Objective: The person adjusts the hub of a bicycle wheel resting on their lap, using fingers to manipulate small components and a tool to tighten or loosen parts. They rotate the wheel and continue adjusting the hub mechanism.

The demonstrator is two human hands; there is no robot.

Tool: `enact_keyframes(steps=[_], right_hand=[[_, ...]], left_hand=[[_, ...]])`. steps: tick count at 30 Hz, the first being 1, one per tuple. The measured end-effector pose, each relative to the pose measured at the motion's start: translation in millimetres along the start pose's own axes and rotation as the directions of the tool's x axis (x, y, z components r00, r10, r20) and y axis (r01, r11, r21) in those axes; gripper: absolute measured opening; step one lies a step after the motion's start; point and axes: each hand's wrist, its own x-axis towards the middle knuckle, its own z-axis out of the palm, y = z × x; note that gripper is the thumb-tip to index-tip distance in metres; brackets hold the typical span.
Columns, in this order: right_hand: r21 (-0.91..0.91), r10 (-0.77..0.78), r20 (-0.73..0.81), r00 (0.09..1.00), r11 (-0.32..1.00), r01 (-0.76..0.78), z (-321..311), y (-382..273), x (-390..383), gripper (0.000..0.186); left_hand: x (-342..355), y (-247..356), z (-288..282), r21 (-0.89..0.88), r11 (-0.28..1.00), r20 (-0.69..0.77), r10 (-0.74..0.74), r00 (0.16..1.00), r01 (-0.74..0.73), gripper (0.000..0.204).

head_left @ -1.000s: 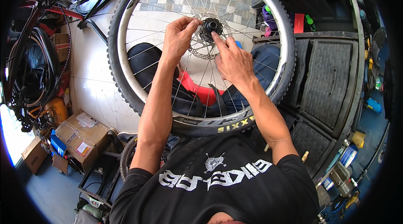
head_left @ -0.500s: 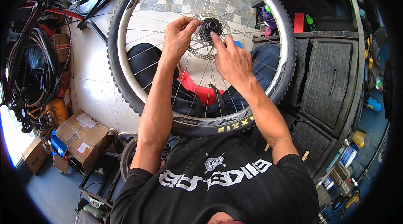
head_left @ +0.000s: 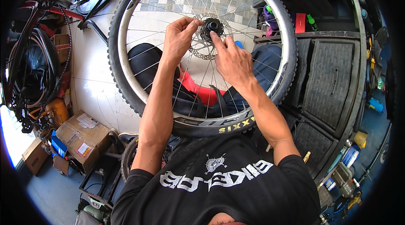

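A bicycle wheel (head_left: 282, 69) with a knobby black tyre lies across my lap. At its centre sits a black hub (head_left: 212, 26), and a perforated disc brake rotor (head_left: 201, 53) shows around it. My left hand (head_left: 179, 37) is at the hub's left side, thumb and forefinger pinched together. Whatever lies between those fingertips is too small to make out. From the lower right my right hand (head_left: 234, 61) reaches in, its index finger stretched out and touching the hub's near edge. Its other fingers are bent, with nothing seen in them.
To the left stand a red bicycle frame (head_left: 69, 13) and cardboard boxes (head_left: 80, 136). A dark cabinet with woven-pattern panels (head_left: 329, 81) lines the right side, close to the tyre. Beyond it, assorted tools (head_left: 344, 178) lie on the blue floor.
My right index fingertip has shifted very slightly left along the hub. The left hand and the wheel look unmoved.
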Motion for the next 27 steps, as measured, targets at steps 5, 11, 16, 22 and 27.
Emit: enact_keyframes(steps=[5, 11, 16, 22, 27], right_hand=[[-0.007, 0.004, 0.009, 1.000, 1.000, -0.004, 0.9, 0.7, 0.2, 0.054], [-0.016, -0.003, -0.001, 1.000, 1.000, 0.003, 3.3, 0.9, 1.0, 0.052], [-0.010, -0.002, 0.002, 1.000, 1.000, 0.002, 3.0, 1.4, 1.0, 0.052], [-0.012, 0.000, 0.012, 1.000, 1.000, 0.001, 0.9, 2.1, -2.3, 0.053], [-0.019, 0.001, 0.023, 1.000, 1.000, -0.001, 1.7, 3.2, -0.9, 0.054]], left_hand=[[0.6, -1.0, -0.4, 0.001, 1.000, 0.003, 0.001, 1.000, -0.001, 0.026], [0.5, -1.1, -1.0, 0.015, 1.000, 0.002, 0.014, 1.000, -0.014, 0.026], [0.0, 0.0, -0.2, 0.016, 1.000, -0.005, 0.004, 1.000, -0.004, 0.026], [0.2, -0.5, -0.6, 0.017, 1.000, -0.005, -0.006, 1.000, 0.006, 0.027], [1.0, -1.2, -0.7, 0.031, 1.000, -0.004, -0.002, 1.000, 0.002, 0.027]])
